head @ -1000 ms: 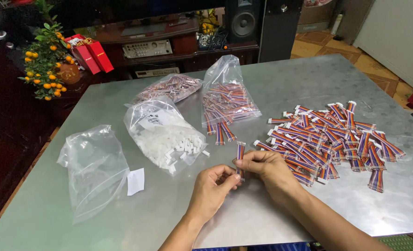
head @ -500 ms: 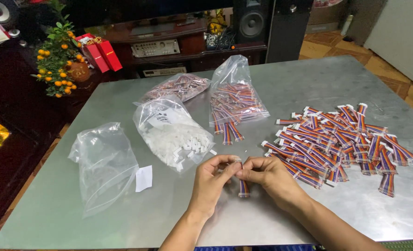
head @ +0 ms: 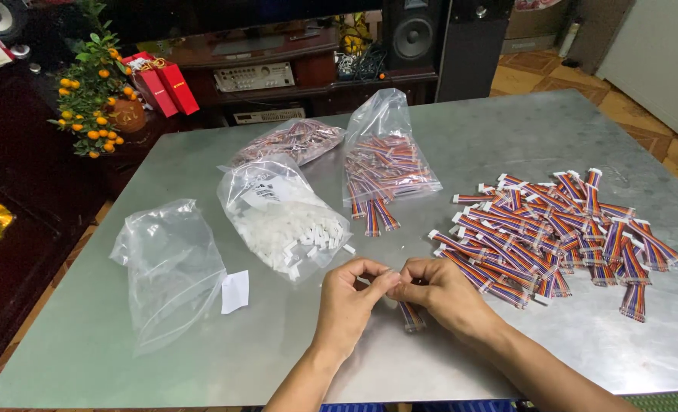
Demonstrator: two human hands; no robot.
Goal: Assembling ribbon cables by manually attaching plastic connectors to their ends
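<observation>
Now my left hand (head: 352, 294) and right hand (head: 440, 291) meet above the counter (head: 507, 130), fingers (head: 389, 279) of both pinching one striped ribbon cable (head: 411, 315), near the bag of white connectors (head: 285, 217).

Worktop (head: 507, 130): grey metal, dull sheen.
Empty clear bag (head: 172, 267): lay at the left, a white paper slip (head: 234, 291) beside it.
Kumquat tree (head: 93, 84): stood beyond the far left corner, near red boxes (head: 163, 85).
Loudspeaker (head: 414, 37): behind, on a dark shelf.
</observation>
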